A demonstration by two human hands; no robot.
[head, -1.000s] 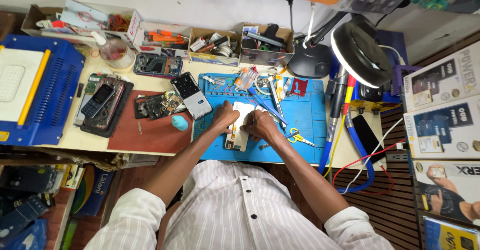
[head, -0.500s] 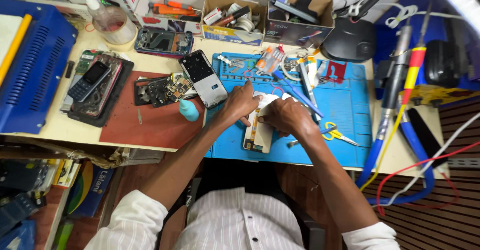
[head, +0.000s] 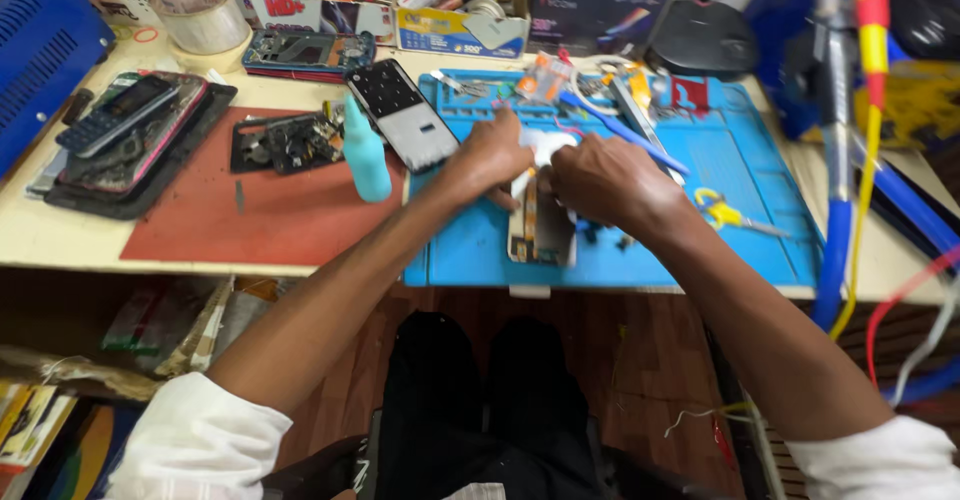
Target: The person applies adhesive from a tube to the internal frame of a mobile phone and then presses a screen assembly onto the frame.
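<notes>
An opened phone (head: 540,232) lies on the blue work mat (head: 760,200), its near end pointing at me. My left hand (head: 490,160) and my right hand (head: 600,180) meet over its far end. Both pinch a small white piece (head: 548,147) between them, just above the phone. Whether the fingers also touch the phone body is hidden by the hands. A teal squeeze bottle (head: 366,158) stands just left of my left wrist. A phone panel with a dark keypad (head: 402,112) lies behind it.
A red mat (head: 260,220) holds loose phone parts (head: 290,142). Old handsets sit on a dark tray (head: 125,145). Yellow-handled scissors (head: 725,212) lie on the blue mat at right. Cardboard boxes of tools (head: 460,20) line the back. A blue machine (head: 40,55) stands far left; cables and tubes (head: 850,160) hang at right.
The camera has moved closer and lower over the desk. Both hands stay together over the far end of the opened phone, shifted slightly.
</notes>
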